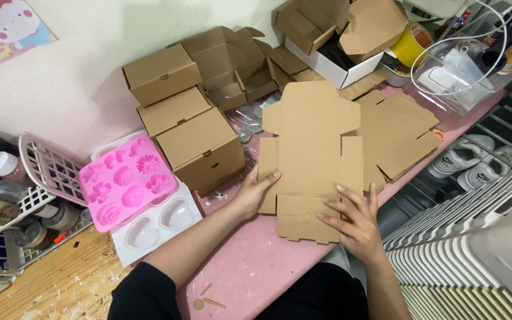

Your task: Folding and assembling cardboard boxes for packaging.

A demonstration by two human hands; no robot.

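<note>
Head view: the flat brown die-cut cardboard box blank [311, 155] lies on the pink tabletop [256, 261]. My left hand [255, 191] presses its edge, fingers together; my right hand [354, 220] lies spread on the lower flap. Risk, I'd guess: the blank sliding into the 3 folded brown cardboard boxes [179, 118], or creasing crooked.

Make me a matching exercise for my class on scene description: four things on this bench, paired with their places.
Things:
1. flat cardboard sheet
2. pink flower mould
3. white heart mould
4. folded boxes

Places:
A. partly under the pink mould
B. stacked by the wall
C. under the left hand and right hand
D. beside the white basket

Pairs: 1-C, 2-D, 3-A, 4-B
</note>
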